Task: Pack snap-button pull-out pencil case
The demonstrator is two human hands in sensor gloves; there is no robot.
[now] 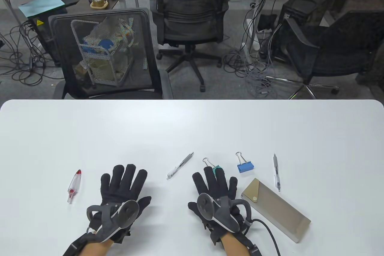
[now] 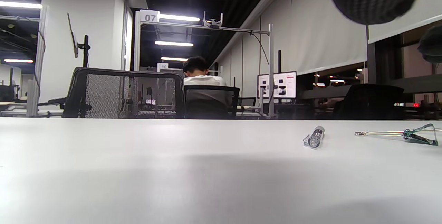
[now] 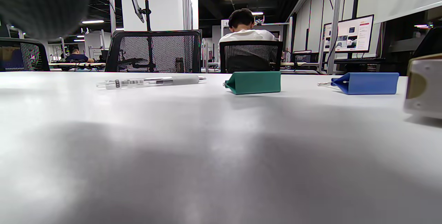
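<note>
Two gloved hands lie flat on the white table (image 1: 192, 124), palms down, fingers spread, well apart from each other and holding nothing. The left hand (image 1: 121, 191) has a small clear tube with red ends (image 1: 74, 185) off to its left, apart from it. Between the two hands, a little beyond the fingertips, lies a grey pen (image 1: 180, 166), slanted; in the left wrist view it shows end-on (image 2: 314, 137), and in the right wrist view it lies lengthwise (image 3: 150, 81).

The right hand (image 1: 216, 193) rests with its fingertips over part of a green binder clip (image 1: 216, 168); only the clip's wire handles and a bit of green show past the fingers from above. Whether the fingers touch the clip cannot be told. In the right wrist view the green clip (image 3: 255, 82) sits on the table ahead of the hand.

Just to the right of that hand lies the pencil case (image 1: 274, 208), a long tan box with a flap held by a round snap button, closed, slanted away toward the lower right. Its near corner shows at the edge of the right wrist view (image 3: 424, 85). Beyond the case lies a blue binder clip (image 1: 245, 166), also seen from the right wrist (image 3: 368, 83). A second pen (image 1: 276, 172) lies further right of the blue clip, just beyond the case.
</note>
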